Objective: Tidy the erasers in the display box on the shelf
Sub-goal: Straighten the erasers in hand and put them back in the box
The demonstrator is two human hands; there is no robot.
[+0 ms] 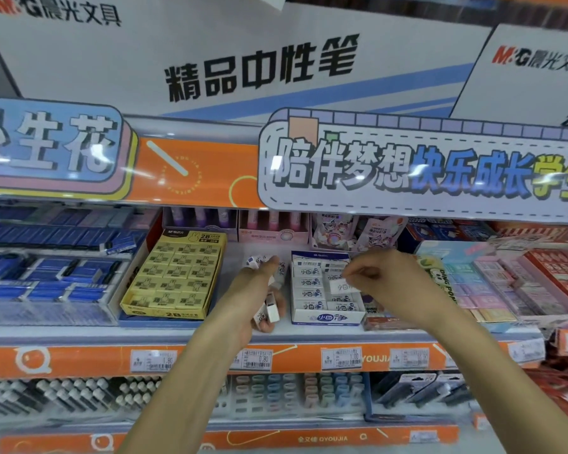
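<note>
Erasers (310, 283) in display box (325, 317) | orange-edged shelf (79, 358) | stationery aisle

Both bare forearms reach forward from the near edge. Left hand (253, 290) palm turned rightward, fingers (269, 322) curled closed around a handful (contents partly hidden). Right hand (381, 273), farther right, wrist bent, fingers (353, 273) pinched together, pointing left.

Display box (325, 317) of erasers (309, 283) on shelf (177, 334), right of rabbit-print box (174, 276).
</note>
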